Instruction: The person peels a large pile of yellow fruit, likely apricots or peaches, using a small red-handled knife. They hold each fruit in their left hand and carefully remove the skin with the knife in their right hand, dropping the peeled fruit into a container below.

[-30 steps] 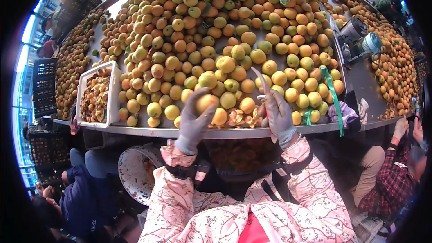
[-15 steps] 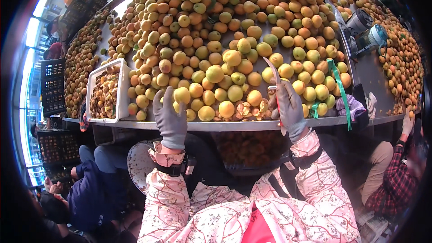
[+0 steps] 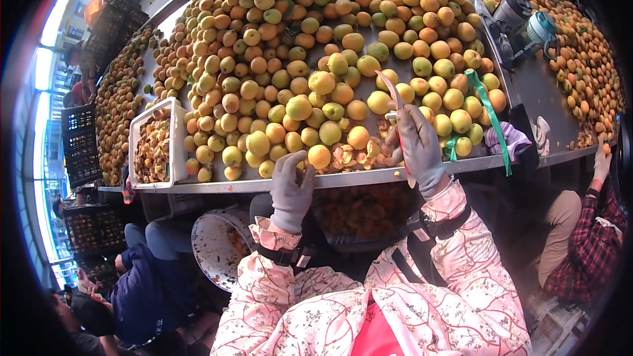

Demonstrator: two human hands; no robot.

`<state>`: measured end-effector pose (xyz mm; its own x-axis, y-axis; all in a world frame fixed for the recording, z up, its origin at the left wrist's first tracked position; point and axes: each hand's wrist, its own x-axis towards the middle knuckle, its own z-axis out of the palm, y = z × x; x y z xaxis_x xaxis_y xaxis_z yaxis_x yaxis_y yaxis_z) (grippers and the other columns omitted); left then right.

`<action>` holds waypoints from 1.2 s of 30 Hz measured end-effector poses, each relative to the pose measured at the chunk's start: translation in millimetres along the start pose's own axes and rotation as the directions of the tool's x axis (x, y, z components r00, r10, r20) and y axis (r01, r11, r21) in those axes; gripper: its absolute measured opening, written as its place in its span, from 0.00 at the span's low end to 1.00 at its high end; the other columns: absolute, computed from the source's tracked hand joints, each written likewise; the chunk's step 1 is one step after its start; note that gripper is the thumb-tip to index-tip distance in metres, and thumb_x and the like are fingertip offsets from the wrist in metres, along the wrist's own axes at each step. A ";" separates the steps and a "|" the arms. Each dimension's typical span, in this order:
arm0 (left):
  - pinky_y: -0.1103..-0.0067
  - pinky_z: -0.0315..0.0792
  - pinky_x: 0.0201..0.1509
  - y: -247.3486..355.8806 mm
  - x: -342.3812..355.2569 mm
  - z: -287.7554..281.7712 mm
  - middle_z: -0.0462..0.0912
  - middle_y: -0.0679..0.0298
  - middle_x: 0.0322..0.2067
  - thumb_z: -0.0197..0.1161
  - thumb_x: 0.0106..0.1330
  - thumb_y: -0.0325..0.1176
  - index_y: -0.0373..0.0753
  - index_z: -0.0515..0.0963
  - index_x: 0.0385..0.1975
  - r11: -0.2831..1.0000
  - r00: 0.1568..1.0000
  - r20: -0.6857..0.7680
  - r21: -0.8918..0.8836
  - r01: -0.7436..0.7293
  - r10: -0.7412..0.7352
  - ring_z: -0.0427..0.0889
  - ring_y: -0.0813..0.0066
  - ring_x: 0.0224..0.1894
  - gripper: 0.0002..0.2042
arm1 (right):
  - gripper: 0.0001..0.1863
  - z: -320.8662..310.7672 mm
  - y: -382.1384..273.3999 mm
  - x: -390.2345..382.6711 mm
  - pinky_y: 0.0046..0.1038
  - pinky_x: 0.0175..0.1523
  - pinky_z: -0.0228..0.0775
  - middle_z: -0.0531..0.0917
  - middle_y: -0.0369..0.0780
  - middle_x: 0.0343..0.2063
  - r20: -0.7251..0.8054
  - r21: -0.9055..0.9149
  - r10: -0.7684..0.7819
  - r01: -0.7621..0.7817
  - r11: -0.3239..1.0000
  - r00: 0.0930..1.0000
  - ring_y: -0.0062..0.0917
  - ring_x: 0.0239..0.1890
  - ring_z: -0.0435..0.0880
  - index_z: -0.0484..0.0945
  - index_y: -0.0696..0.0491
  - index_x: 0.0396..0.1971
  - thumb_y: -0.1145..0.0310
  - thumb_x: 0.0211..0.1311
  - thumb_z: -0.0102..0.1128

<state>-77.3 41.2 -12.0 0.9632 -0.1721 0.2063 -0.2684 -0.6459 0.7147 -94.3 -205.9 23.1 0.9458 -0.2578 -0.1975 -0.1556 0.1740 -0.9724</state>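
My gloved left hand [image 3: 292, 188] is at the table's front edge, its fingers curled over the spot beside a round yellow-orange fruit [image 3: 319, 157]. Whatever lies under those fingers is hidden. In my gloved right hand [image 3: 419, 142] is a knife [image 3: 389, 88] with a curved blade pointing up and away; part of its red handle shows along the palm. Between the hands, a small heap of peelings [image 3: 353, 157] sits on the tabletop. Behind them rises a large pile of the same fruit [image 3: 264, 46], yellow, orange and greenish.
At the left stands a white crate [image 3: 184, 151] of peelings. A white bucket [image 3: 217, 244] is below the table edge. Green ribbon [image 3: 491, 115], a striped cloth [image 3: 508, 142] and a jug with a teal lid [image 3: 541, 28] are at the right. People sit on both sides.
My left hand has moved right along the table edge, and its spread fingers have curled in. My right hand still holds the knife. The whole view has shifted slightly.
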 end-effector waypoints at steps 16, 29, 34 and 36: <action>0.73 0.74 0.42 52.0 50.4 37.1 0.77 0.58 0.43 0.66 0.55 0.30 0.40 0.75 0.46 0.951 0.924 0.294 0.112 -0.288 0.245 0.79 0.60 0.40 0.17 | 0.18 -31.0 0.4 -4.6 0.12 0.16 0.57 0.74 0.31 0.16 -0.099 0.077 -0.085 0.093 0.993 0.991 0.08 0.11 0.65 0.74 0.53 0.46 0.56 0.71 0.44; 0.76 0.72 0.48 44.2 64.5 54.4 0.75 0.63 0.48 0.66 0.51 0.25 0.40 0.67 0.55 0.999 0.880 0.476 0.033 -0.013 -0.005 0.77 0.70 0.46 0.28 | 0.14 -47.1 -6.5 -10.1 0.15 0.18 0.56 0.72 0.30 0.17 -0.052 0.083 -0.099 0.104 0.991 0.994 0.08 0.14 0.63 0.73 0.52 0.42 0.58 0.72 0.44; 0.81 0.73 0.49 56.0 55.9 37.6 0.72 0.62 0.50 0.62 0.55 0.21 0.34 0.64 0.57 0.757 0.891 0.453 -0.579 0.303 -0.010 0.73 0.78 0.50 0.27 | 0.14 -48.4 -1.5 -9.3 0.14 0.18 0.55 0.72 0.30 0.16 -0.049 0.048 -0.136 0.138 0.989 0.990 0.08 0.13 0.64 0.72 0.53 0.41 0.58 0.72 0.44; 0.76 0.72 0.54 61.6 54.1 28.8 0.68 0.62 0.54 0.59 0.57 0.20 0.35 0.60 0.61 0.669 0.859 0.512 -0.633 0.390 -0.016 0.72 0.74 0.53 0.29 | 0.14 -46.1 -2.7 -10.6 0.15 0.17 0.55 0.72 0.30 0.16 -0.046 0.078 -0.099 0.103 0.992 0.994 0.08 0.13 0.64 0.72 0.53 0.40 0.58 0.71 0.45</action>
<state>-41.4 -29.3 23.8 0.8369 -0.5182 -0.1764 0.1895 -0.0281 0.9815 -117.1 -247.5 22.0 0.9426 -0.3168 -0.1052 -0.0350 0.2197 -0.9749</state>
